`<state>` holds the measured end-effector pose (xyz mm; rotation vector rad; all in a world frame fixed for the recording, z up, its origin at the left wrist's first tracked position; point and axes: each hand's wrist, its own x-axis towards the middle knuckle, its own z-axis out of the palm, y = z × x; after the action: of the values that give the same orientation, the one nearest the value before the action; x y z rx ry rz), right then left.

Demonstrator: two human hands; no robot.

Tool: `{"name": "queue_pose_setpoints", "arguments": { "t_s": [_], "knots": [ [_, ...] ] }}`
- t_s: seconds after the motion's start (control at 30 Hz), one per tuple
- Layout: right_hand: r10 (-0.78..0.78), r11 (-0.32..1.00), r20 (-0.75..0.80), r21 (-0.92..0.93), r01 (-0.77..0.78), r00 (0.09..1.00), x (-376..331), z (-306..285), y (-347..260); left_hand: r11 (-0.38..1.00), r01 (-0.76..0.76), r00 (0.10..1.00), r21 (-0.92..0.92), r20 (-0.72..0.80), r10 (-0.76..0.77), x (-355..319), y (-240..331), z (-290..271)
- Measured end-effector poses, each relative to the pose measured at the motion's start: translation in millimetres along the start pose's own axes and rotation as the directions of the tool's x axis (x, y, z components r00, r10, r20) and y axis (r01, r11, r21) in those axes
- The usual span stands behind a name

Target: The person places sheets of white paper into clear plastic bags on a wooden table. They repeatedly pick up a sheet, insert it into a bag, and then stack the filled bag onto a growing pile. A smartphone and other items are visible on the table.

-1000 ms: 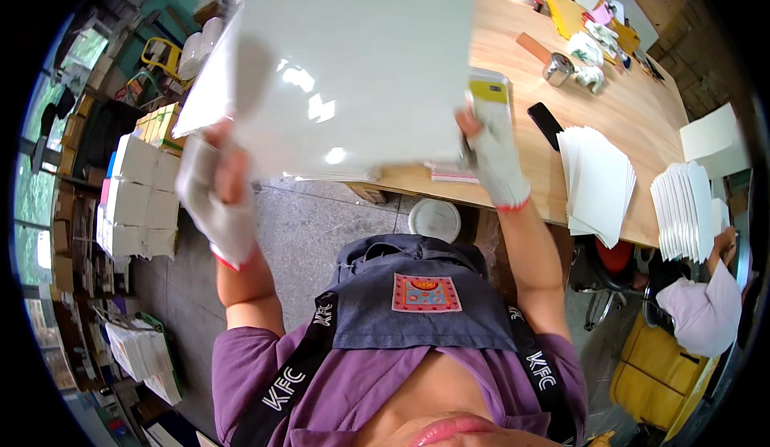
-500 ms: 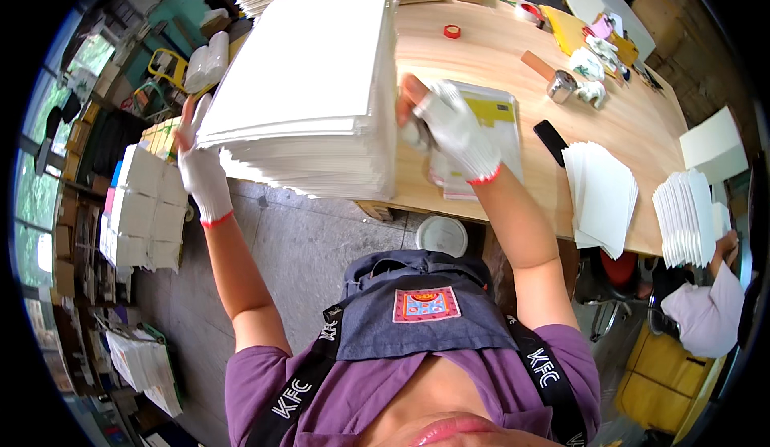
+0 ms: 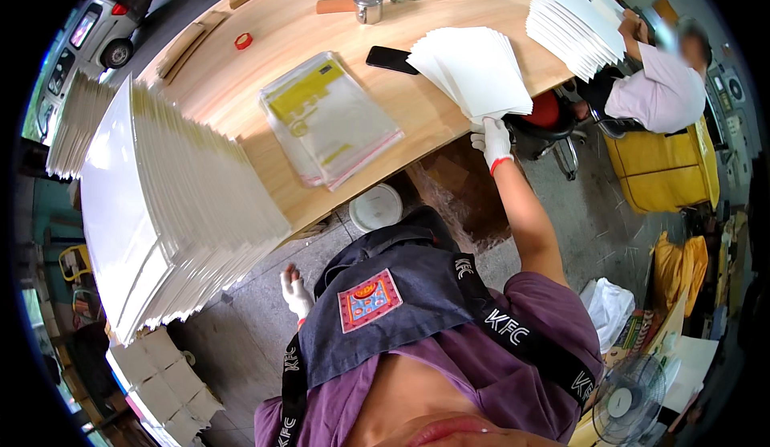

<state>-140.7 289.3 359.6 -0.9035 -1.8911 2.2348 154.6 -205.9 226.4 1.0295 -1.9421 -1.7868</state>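
My right hand [image 3: 493,142], in a white glove with bare fingertips, is closed on the near corner of a fanned stack of white sheets [image 3: 469,66] at the table's front edge. How many sheets the fingers hold is hidden. My left hand [image 3: 297,290], gloved the same way, hangs low beside my apron with nothing in it and its fingers apart. Left of it rises a tall stack of white sheets in clear sleeves [image 3: 152,206]. On the table between the stacks lie clear plastic bags with yellow-green print [image 3: 329,118].
A black phone [image 3: 391,59], a metal pot [image 3: 369,7], and a red tape roll [image 3: 243,41] lie on the wooden table [image 3: 281,26]. Another fanned stack [image 3: 569,34] is at the right, near a seated person [image 3: 658,94]. A white lidded bucket [image 3: 375,208] stands below.
My view has turned to the right. My right hand has gone from beside the tall stack to the fanned sheets; my left hand has left the tall stack and dropped beside my apron.
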Motion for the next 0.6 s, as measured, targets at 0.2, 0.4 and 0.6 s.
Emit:
{"name": "queue_pose_setpoints", "arguments": {
  "t_s": [0.2,0.4,0.6],
  "knots": [
    [0.240,0.958,0.072,0.142,-0.248,0.968,50,-10,9,0.601,-0.740,0.636,0.302,0.606,0.479,9,108,102],
    [0.340,0.851,0.175,0.362,-0.381,0.924,79,-28,18,0.105,-0.940,0.320,0.323,0.737,0.595,26,183,202],
    [0.385,0.843,0.402,0.213,-0.494,0.831,5,-42,18,-0.086,-0.836,0.463,0.542,0.782,0.418,83,170,240]
  ]
}}
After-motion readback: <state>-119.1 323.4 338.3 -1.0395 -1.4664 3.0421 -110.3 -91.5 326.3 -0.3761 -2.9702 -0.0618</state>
